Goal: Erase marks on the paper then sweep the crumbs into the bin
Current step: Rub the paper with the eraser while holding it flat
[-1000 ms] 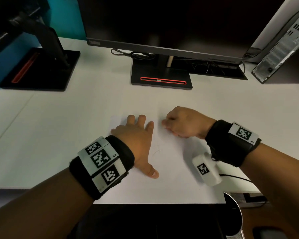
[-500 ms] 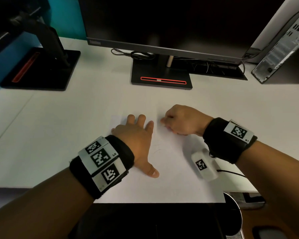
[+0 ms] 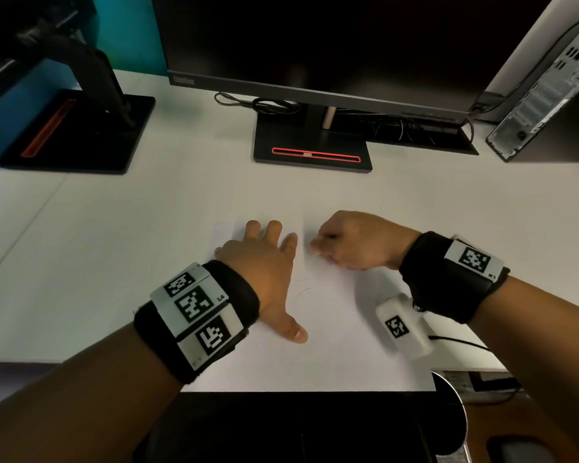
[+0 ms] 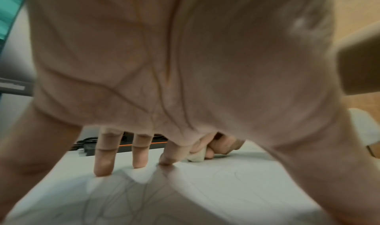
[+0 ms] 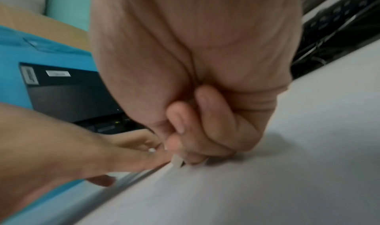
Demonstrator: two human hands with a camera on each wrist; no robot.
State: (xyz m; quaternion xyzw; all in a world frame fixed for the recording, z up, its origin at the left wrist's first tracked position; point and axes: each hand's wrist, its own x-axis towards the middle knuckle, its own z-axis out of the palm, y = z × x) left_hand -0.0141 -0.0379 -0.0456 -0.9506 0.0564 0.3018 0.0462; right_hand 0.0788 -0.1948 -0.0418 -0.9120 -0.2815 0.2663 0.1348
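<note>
A white sheet of paper (image 3: 331, 329) lies on the white desk, with faint pencil marks (image 3: 303, 290) near its middle. My left hand (image 3: 264, 259) lies flat on the paper's left part, fingers spread and straight. In the left wrist view its fingertips (image 4: 102, 168) press the sheet over grey scribbles (image 4: 123, 196). Just right of it, my right hand (image 3: 351, 242) is curled in a fist and pinches a small white eraser (image 4: 196, 157), whose tip (image 5: 177, 161) touches the paper. The bin is not plainly visible.
A monitor on a black stand (image 3: 311, 152) is behind the paper, a second stand (image 3: 77, 132) at far left, and a computer tower (image 3: 549, 95) at far right. A round metal rim (image 3: 455, 412) shows below the desk's front edge at the right.
My right hand with the eraser has shifted slightly up and left across the paper. The left hand has stayed flat in place.
</note>
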